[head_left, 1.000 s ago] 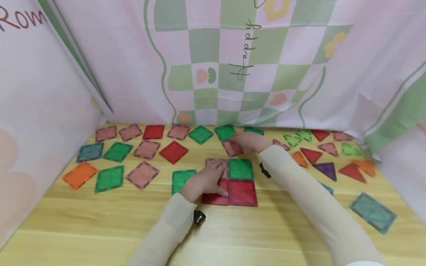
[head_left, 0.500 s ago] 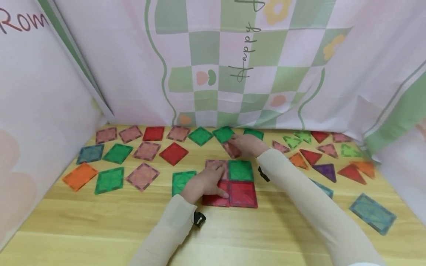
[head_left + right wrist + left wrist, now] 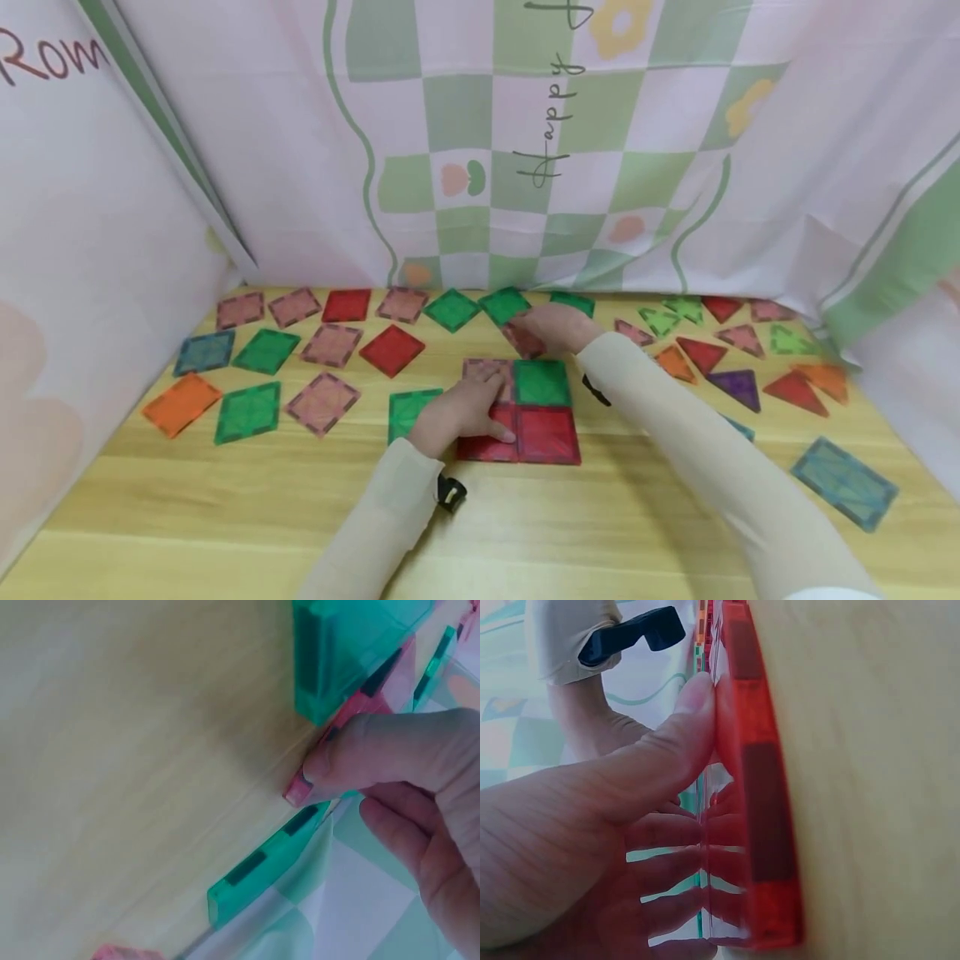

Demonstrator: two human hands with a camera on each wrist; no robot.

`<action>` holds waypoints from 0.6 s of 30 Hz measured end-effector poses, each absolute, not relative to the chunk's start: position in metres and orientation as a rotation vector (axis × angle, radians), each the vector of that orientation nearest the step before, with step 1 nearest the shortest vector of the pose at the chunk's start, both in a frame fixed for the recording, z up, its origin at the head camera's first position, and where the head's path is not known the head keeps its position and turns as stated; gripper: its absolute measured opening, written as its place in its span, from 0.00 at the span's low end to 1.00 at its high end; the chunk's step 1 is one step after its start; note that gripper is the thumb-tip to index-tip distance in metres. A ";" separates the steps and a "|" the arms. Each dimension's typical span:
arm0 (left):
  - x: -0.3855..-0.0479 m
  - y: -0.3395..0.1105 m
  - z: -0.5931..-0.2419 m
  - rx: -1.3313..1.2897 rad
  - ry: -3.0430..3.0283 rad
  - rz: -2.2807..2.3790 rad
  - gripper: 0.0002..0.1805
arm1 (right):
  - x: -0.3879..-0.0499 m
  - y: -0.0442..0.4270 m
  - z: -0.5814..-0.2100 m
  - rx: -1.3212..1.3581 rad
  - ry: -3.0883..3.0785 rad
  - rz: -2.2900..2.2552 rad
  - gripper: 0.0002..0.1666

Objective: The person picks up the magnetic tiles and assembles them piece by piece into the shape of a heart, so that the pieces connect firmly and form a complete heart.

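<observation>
Flat translucent magnetic tiles lie on the wooden table. My left hand (image 3: 461, 412) rests with spread fingers on a joined square of tiles, two rows of two. A pink tile (image 3: 480, 367) and a red tile (image 3: 487, 451) lie partly under that hand; a green tile (image 3: 542, 383) and another red tile (image 3: 550, 437) make up the right side. Farther back, my right hand (image 3: 558, 327) pinches a pink tile (image 3: 349, 712) between thumb and fingers, near its edge. A green tile (image 3: 504, 306) lies just behind that pink one. The right hand covers part of the pink tile.
Several square tiles, such as a red one (image 3: 392, 350), spread over the left and back. Triangles, including a purple one (image 3: 735, 388), lie at the right, with a blue rectangle (image 3: 845, 483) nearer. A patterned curtain (image 3: 457, 108) hangs along the back edge.
The right hand stays at the pink tile, which has turned slightly. The left hand keeps its place on the joined tiles. The head view has shifted a little.
</observation>
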State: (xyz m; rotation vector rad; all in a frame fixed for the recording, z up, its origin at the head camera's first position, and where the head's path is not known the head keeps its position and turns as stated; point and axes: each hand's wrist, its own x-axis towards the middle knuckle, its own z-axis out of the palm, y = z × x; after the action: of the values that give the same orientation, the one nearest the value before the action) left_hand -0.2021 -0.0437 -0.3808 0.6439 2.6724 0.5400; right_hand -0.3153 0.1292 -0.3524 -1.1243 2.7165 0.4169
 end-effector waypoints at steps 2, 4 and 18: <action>-0.202 -0.044 -0.381 0.639 2.672 0.546 0.51 | -0.316 0.129 -0.352 -1.115 2.729 0.384 0.29; -0.202 -0.044 -0.380 0.633 2.677 0.543 0.51 | -0.318 0.128 -0.352 -1.106 2.737 0.341 0.24; -0.202 -0.045 -0.379 0.640 2.664 0.528 0.50 | -0.349 0.136 -0.347 -1.143 2.637 -0.202 0.12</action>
State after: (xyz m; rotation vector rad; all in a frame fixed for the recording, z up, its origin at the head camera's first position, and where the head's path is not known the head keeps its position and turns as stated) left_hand -0.2021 -0.0448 -0.3793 0.6397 2.6640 0.5278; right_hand -0.3490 0.1365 -0.3472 -1.1433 2.6368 -0.2021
